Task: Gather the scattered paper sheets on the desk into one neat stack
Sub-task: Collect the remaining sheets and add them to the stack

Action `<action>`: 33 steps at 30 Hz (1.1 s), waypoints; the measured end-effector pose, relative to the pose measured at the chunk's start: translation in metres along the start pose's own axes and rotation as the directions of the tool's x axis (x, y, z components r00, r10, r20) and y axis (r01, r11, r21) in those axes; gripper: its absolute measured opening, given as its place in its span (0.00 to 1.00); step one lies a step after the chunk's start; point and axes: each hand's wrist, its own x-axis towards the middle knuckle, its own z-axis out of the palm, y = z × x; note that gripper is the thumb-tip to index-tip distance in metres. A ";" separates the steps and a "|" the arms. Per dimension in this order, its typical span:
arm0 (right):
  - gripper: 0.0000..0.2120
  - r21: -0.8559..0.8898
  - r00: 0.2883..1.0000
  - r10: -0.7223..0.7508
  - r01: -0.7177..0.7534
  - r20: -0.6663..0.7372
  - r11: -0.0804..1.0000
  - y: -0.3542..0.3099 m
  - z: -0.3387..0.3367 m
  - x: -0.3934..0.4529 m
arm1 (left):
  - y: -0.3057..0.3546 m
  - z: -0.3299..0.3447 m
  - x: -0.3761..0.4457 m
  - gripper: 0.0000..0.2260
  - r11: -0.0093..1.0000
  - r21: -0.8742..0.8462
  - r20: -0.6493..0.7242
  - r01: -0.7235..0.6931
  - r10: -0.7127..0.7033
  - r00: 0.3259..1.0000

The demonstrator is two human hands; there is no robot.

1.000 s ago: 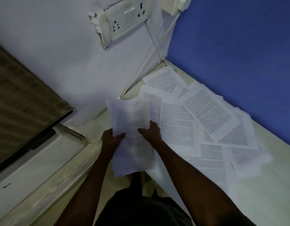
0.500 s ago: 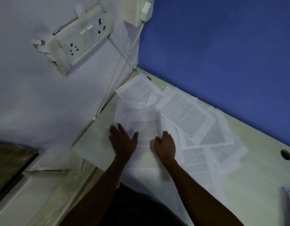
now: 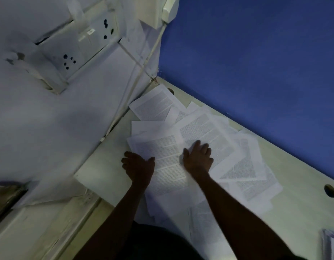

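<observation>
Several printed white paper sheets (image 3: 237, 166) lie spread and overlapping across the pale desk (image 3: 100, 171), from the wall corner to the front edge. One bundle of sheets (image 3: 166, 162) lies flat on the desk between my hands. My left hand (image 3: 139, 168) rests at the bundle's left edge, thumb lying on the paper and fingers loosely curled beside it. My right hand (image 3: 198, 158) presses flat on the sheets at the bundle's right edge, fingers spread. Neither hand lifts a sheet. Another sheet (image 3: 155, 106) lies farthest back by the corner.
A blue wall (image 3: 256, 62) borders the desk at the back right, a white wall with a socket panel (image 3: 74, 51) and cables at the left. A round cable hole (image 3: 329, 190) sits at the right. Another paper pile (image 3: 331, 243) shows at the bottom right edge.
A second ago both hands held the bundle up off the desk. They have laid it flat on the spread sheets. My right hand has since slid rightward onto neighbouring sheets.
</observation>
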 end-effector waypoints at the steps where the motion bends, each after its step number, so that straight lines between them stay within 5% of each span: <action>1: 0.35 -0.016 0.997 -0.011 0.010 -0.077 1.000 -0.010 0.007 -0.013 | 0.004 0.002 -0.001 0.49 0.998 -0.061 0.018 0.007 -0.006 1.000; 6: 0.21 0.057 0.952 -0.112 0.134 -0.284 0.989 -0.025 0.008 -0.035 | 0.008 0.008 -0.008 0.35 0.965 -0.261 0.018 0.021 -0.017 1.000; 9: 0.23 0.102 0.934 -0.178 0.218 -0.309 0.971 0.006 -0.022 0.014 | -0.006 0.004 0.001 0.25 0.906 -0.422 0.075 0.027 0.005 0.997; 11: 0.33 0.005 0.965 -0.178 0.183 -0.190 0.983 0.028 -0.043 0.052 | -0.017 0.001 0.007 0.23 0.815 -0.571 0.163 0.096 -0.003 0.987; 14: 0.66 -0.091 0.995 -0.054 0.062 0.085 0.994 0.043 -0.062 0.089 | -0.031 -0.006 0.007 0.19 0.672 -0.714 0.225 0.197 -0.047 0.973; 17: 0.73 -0.087 0.991 -0.075 0.085 0.112 0.993 0.041 -0.053 0.087 | -0.029 -0.012 0.003 0.18 0.550 -0.770 0.387 0.323 0.000 0.922; 23: 0.45 0.190 0.943 -0.292 0.320 -0.163 0.928 0.031 -0.032 0.056 | -0.007 -0.005 -0.006 0.15 0.590 -0.730 0.466 0.346 0.058 0.883; 28: 0.62 0.018 0.994 -0.106 0.106 -0.032 0.994 0.044 -0.033 0.055 | -0.009 -0.009 -0.002 0.22 0.600 -0.732 0.454 0.323 0.075 0.888; 33: 0.61 -0.004 0.998 -0.030 0.029 -0.059 1.000 0.045 -0.034 0.048 | -0.027 -0.035 0.011 0.36 0.670 -0.718 0.451 0.190 0.239 0.860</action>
